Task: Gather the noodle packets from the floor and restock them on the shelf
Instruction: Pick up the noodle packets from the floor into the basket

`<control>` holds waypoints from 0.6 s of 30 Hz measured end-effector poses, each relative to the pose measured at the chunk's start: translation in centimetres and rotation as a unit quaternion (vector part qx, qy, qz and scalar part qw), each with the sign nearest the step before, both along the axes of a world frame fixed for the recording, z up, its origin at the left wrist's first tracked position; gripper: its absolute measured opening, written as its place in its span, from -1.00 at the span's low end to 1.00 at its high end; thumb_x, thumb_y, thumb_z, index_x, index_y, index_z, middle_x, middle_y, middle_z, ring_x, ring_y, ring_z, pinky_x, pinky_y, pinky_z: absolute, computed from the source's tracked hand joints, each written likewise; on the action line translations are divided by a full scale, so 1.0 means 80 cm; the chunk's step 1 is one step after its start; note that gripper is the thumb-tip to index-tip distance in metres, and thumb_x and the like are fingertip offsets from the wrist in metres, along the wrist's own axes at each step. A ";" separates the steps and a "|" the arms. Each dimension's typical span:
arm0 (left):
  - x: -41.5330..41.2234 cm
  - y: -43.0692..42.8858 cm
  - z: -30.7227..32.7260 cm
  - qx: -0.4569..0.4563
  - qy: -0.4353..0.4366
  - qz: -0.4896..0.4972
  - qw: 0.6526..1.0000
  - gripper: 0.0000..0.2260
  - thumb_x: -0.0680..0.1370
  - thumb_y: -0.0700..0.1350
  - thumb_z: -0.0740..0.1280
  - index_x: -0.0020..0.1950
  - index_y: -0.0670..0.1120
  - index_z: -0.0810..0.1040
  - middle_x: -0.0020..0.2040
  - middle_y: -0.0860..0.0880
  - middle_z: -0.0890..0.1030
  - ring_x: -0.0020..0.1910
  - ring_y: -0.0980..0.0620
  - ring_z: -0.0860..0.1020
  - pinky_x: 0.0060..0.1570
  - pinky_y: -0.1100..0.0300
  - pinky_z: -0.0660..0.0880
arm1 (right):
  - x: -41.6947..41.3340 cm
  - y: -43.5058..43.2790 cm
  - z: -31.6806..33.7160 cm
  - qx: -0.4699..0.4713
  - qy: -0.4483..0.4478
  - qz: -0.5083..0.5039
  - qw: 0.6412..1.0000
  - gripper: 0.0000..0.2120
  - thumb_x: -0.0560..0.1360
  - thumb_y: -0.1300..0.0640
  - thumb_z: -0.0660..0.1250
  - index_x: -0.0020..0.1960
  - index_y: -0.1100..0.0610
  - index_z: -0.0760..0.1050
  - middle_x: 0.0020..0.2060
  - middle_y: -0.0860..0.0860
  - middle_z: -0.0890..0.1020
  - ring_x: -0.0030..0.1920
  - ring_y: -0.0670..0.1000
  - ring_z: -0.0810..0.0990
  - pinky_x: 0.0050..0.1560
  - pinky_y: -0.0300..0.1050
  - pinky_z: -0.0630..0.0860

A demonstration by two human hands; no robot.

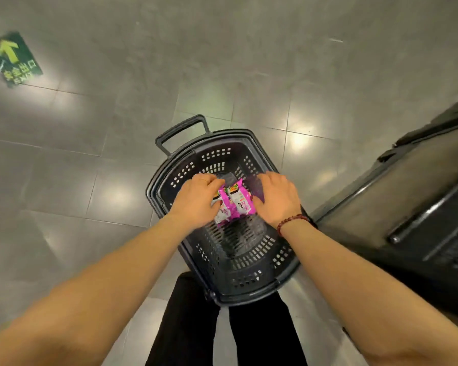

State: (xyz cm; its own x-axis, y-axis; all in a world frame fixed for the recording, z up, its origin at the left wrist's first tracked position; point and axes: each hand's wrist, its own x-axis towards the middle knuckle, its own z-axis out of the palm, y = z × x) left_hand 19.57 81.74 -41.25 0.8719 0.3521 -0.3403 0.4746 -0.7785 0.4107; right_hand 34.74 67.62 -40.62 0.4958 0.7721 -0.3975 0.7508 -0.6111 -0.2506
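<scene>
Two pink noodle packets (pixel 236 203) stand side by side inside a black plastic shopping basket (pixel 251 276) on the floor. My left hand (pixel 196 200) grips the left packet with curled fingers. My right hand (pixel 276 198), with a bead bracelet at the wrist, curls around the right packet's edge. Both hands reach down into the far half of the basket. The basket's near half holds nothing that I can see.
The basket's pull handle (pixel 181 130) sticks out at its far left. A dark shelf base (pixel 418 207) runs along the right. Grey floor tiles surround the basket, with a green exit arrow sticker (pixel 13 59) at far left. My black trouser legs (pixel 222 328) stand just behind the basket.
</scene>
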 end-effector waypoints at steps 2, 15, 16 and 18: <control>0.008 -0.005 0.038 0.034 -0.021 -0.060 0.997 -0.52 0.43 -0.06 0.40 0.32 -0.18 0.49 0.22 -0.20 0.54 0.20 -0.23 0.49 0.15 -0.10 0.48 | -0.007 -0.016 0.043 0.012 -0.018 -0.020 1.000 -0.50 0.49 0.03 0.32 0.38 0.16 0.36 0.35 0.13 0.41 0.34 0.17 0.36 0.34 0.04 0.26; 0.061 -0.158 0.223 0.131 -0.048 -0.332 0.933 -0.43 0.40 0.15 0.21 0.34 -0.09 0.47 0.16 -0.15 0.57 0.14 -0.20 0.50 0.08 -0.05 0.48 | -0.088 -0.219 0.202 0.054 -0.101 -0.269 0.956 -0.50 0.49 -0.06 0.29 0.37 0.12 0.34 0.29 0.09 0.45 0.31 0.14 0.37 0.28 0.02 0.30; 0.060 -0.179 0.229 0.132 -0.055 -0.344 0.928 -0.43 0.41 0.17 0.19 0.35 -0.06 0.46 0.17 -0.12 0.56 0.16 -0.19 0.49 0.09 -0.03 0.48 | -0.099 -0.241 0.209 0.057 -0.103 -0.284 0.952 -0.49 0.50 -0.07 0.28 0.37 0.12 0.33 0.28 0.08 0.45 0.30 0.14 0.38 0.26 0.02 0.32; 0.055 -0.226 0.241 0.128 -0.063 -0.374 0.916 -0.49 0.46 0.16 0.23 0.36 -0.03 0.44 0.19 -0.09 0.55 0.17 -0.14 0.48 0.10 0.00 0.47 | -0.123 -0.291 0.219 0.054 -0.102 -0.307 0.945 -0.47 0.52 -0.09 0.27 0.41 0.11 0.30 0.29 0.07 0.44 0.29 0.13 0.38 0.24 0.01 0.33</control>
